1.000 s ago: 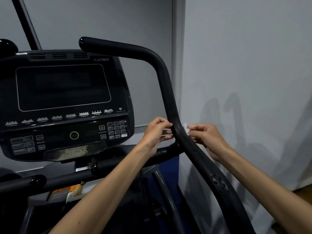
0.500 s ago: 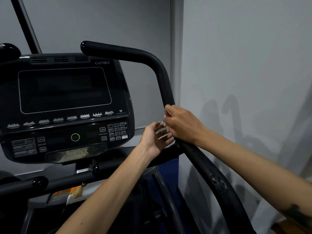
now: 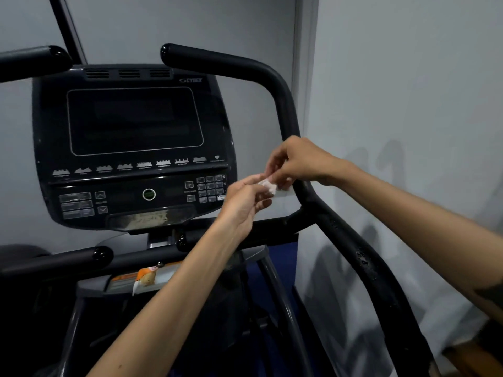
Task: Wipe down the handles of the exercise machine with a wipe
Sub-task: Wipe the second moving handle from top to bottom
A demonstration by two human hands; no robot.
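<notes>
The black right handle (image 3: 283,104) of the exercise machine curves up from lower right and bends left over the console. A small white wipe (image 3: 269,185) is bunched between my two hands, just left of the handle. My left hand (image 3: 245,200) pinches it from below and my right hand (image 3: 296,161) pinches it from above. Neither hand touches the handle. The end of the left handle (image 3: 32,59) shows at the upper left.
The dark console (image 3: 133,148) with its screen and keypad fills the left middle. Lower short grips (image 3: 54,261) stick out beneath it. A pale wall (image 3: 408,91) stands close on the right, and worn patches (image 3: 362,259) mark the handle lower down.
My hands were on either side of the right handle, then my right hand crossed over it. Now both hold the wipe to the left of the handle.
</notes>
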